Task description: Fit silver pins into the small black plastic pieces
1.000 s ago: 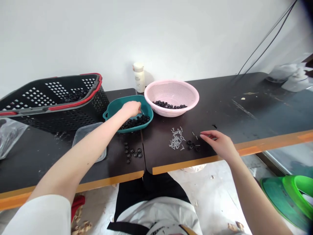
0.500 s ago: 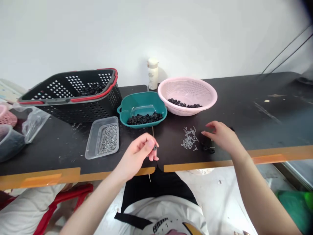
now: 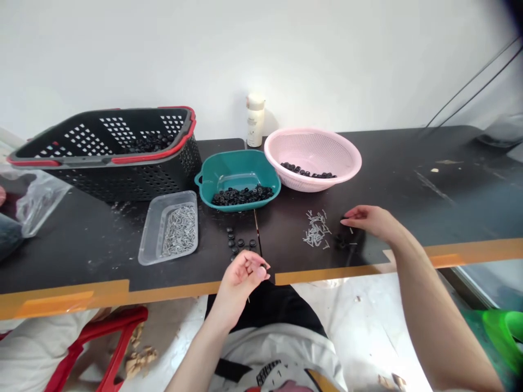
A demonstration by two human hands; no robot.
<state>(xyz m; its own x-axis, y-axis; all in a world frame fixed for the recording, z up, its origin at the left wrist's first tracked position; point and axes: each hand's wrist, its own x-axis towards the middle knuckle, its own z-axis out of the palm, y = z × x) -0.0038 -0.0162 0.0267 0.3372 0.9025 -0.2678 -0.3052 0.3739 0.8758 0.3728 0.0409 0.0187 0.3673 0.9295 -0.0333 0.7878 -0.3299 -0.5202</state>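
Note:
Near the table's front edge, my left hand (image 3: 241, 280) pinches a small black round part (image 3: 263, 266) between thumb and fingertips. Several black round parts (image 3: 241, 243) lie on the table just beyond it. My right hand (image 3: 370, 220) is at the right, its thumb and finger closed on another black part (image 3: 344, 219). Below its fingertips sits a small dark cluster of black parts (image 3: 341, 242). Loose silver pins (image 3: 316, 230) are scattered to the left of my right hand.
A teal basin (image 3: 239, 161) and a pink colander (image 3: 351, 160) hold black parts. A clear tray (image 3: 146, 245) of silver pins and a black basket (image 3: 102, 185) stand left. A white bottle (image 3: 255, 122) is by the wall. Someone's light-clothed leg (image 3: 36, 348) shows lower left.
My left hand has moved down toward the table edge, uncovering black parts beyond it. My right hand has shifted slightly, and a black part now shows at its fingertips.

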